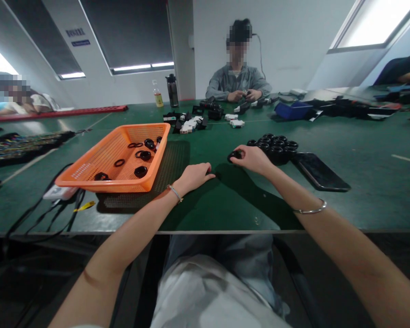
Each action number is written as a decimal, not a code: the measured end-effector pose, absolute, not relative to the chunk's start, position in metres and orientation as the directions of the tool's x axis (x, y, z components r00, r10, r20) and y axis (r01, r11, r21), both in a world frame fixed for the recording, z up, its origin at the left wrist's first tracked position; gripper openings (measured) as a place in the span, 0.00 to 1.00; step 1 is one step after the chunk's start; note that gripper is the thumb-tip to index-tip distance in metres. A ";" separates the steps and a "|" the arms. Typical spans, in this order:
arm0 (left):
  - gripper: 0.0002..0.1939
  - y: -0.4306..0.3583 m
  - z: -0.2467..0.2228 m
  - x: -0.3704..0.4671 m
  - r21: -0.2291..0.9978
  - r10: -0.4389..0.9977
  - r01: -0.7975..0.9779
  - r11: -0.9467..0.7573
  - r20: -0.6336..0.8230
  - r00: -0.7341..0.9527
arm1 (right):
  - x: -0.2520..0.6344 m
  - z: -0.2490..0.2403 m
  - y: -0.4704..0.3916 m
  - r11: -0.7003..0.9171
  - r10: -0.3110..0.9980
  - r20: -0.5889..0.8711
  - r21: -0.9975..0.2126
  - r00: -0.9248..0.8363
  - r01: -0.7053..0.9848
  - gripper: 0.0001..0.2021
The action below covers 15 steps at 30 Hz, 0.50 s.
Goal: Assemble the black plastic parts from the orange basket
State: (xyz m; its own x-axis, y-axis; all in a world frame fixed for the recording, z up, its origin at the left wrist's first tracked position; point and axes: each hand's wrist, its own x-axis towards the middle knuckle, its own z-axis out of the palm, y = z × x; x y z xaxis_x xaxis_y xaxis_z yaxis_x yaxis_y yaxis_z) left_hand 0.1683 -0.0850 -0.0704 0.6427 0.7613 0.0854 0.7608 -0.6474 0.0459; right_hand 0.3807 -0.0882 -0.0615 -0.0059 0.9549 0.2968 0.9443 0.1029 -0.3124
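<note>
Right hand [251, 158] pinches 1 black ring part [234, 156] on the green table [362, 182], just beside the cluster of black parts [276, 145]; left hand [194, 175] rests curled nearby — grip indiscernible. Part likely light, rigid, smooth — best held by its rim.

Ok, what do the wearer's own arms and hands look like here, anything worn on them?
Both forearms are bare, with no sleeves or gloves showing. The left hand has a thin silver-coloured bracelet at the wrist. The right hand has a thin silver-coloured metal bangle sitting a little further up the forearm. No rings or watch can be made out.
</note>
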 end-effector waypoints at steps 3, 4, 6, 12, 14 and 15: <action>0.19 -0.085 -0.069 0.167 0.007 0.720 0.724 -0.690 0.118 0.684 | 0.410 -0.055 -0.085 -0.081 0.932 0.331 -0.213 0.150 0.974 0.17; 0.21 -0.085 -0.069 0.166 0.000 0.711 0.718 -0.696 0.132 0.690 | 0.418 -0.054 -0.083 -0.123 0.921 0.342 -0.195 0.185 0.973 0.18; 0.24 -0.084 -0.070 0.165 -0.003 0.705 0.714 -0.700 0.152 0.692 | 0.430 -0.053 -0.081 -0.165 0.919 0.330 -0.171 0.215 0.971 0.19; 0.18 -0.081 -0.075 0.165 0.012 0.719 0.735 -0.678 0.219 0.659 | 0.441 -0.066 -0.071 -0.066 0.920 0.384 -0.038 0.075 0.997 0.21; 0.13 -0.080 -0.077 0.165 0.035 0.708 0.725 -0.687 0.253 0.659 | 0.440 -0.073 -0.068 -0.022 0.908 0.418 0.008 0.017 1.000 0.20; 0.11 -0.080 -0.078 0.165 0.048 0.700 0.716 -0.697 0.266 0.663 | 0.438 -0.076 -0.067 -0.019 0.904 0.427 0.016 0.011 1.000 0.20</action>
State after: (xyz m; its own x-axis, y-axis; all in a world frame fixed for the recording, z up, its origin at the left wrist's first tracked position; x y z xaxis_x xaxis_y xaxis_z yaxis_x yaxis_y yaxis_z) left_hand 0.1654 -0.0796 -0.0780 0.6630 0.6997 0.2662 0.7158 -0.6966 0.0484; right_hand 0.4384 -0.0669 -0.0761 0.0107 0.9043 0.4267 0.9997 -0.0194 0.0160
